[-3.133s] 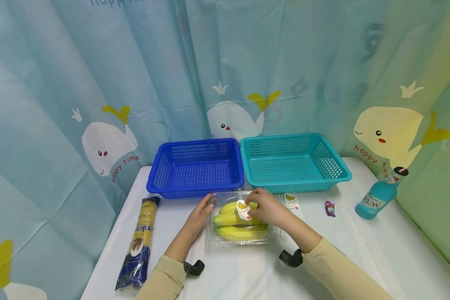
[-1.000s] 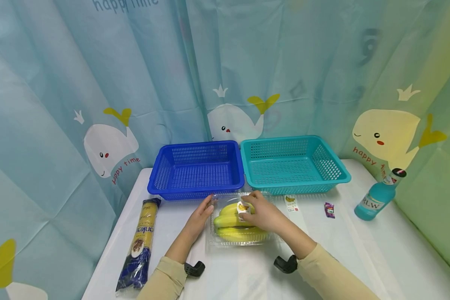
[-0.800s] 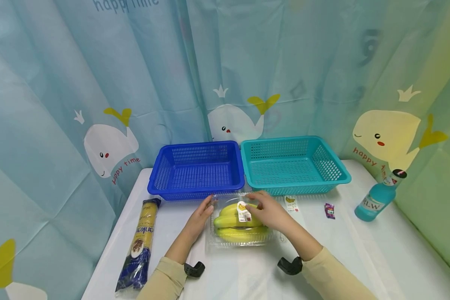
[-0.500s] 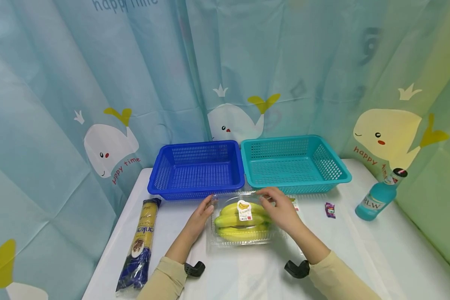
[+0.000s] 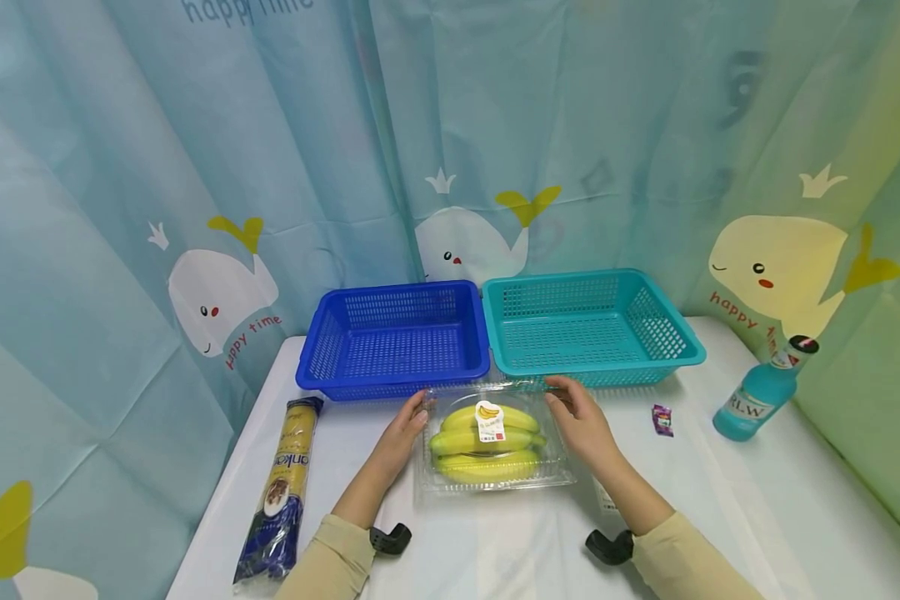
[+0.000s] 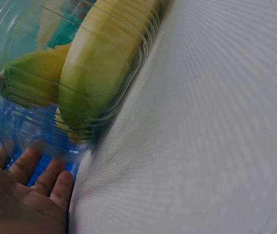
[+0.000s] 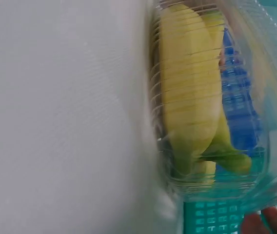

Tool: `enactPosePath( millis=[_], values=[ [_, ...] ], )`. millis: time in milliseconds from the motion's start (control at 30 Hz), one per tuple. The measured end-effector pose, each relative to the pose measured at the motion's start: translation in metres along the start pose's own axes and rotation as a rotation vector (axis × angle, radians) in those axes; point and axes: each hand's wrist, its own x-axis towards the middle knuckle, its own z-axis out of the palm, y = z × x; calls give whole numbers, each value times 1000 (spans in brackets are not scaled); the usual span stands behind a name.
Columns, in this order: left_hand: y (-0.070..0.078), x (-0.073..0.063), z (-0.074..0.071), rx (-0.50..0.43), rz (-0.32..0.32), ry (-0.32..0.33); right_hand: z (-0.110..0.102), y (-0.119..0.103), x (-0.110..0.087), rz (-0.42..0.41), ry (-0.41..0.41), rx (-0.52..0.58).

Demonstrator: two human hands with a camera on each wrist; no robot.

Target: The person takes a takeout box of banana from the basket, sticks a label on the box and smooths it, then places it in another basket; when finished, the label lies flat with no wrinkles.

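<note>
A clear plastic clamshell box of yellow-green bananas lies on the white table, and a white label with a banana picture shows on its lid. At the box's left end, my left hand rests with its fingers extended against the plastic; the left wrist view has those fingers at the box wall. My right hand is at the opposite end, thumb and forefinger apart beside the lid's right edge. Only its fingertips appear in the right wrist view.
Behind the box stand a blue basket and a teal basket, side by side. A long pasta packet lies left. Right are a small purple packet and a blue bottle. A printed sheet shows partly beside my right forearm.
My right hand has moved from the label to the box's right end, uncovering the label and bananas. My left hand has stayed at the left end.
</note>
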Motion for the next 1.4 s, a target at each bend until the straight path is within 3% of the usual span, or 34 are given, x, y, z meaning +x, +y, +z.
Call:
enactPosePath(
  millis=[400, 667, 733, 900, 1067, 1200, 1400],
  values=[
    [0, 4, 1, -20, 37, -42, -3, 11, -1, 102, -46, 14],
    [35, -12, 0, -6, 40, -70, -2, 14, -1, 153, -106, 68],
    [36, -13, 1, 5, 30, -56, -2, 15, -1, 148, -117, 84],
    [16, -5, 4, 17, 10, -1, 2, 17, -3, 141, -158, 120],
    [-3, 1, 1, 12, 19, 8, 8, 20, -5, 164, -173, 127],
    [-4, 0, 0, -4, 13, 4, 9, 20, -6, 176, -174, 132],
    [3, -2, 6, 60, -5, 40, 13, 24, -5, 168, -166, 177]
  ],
)
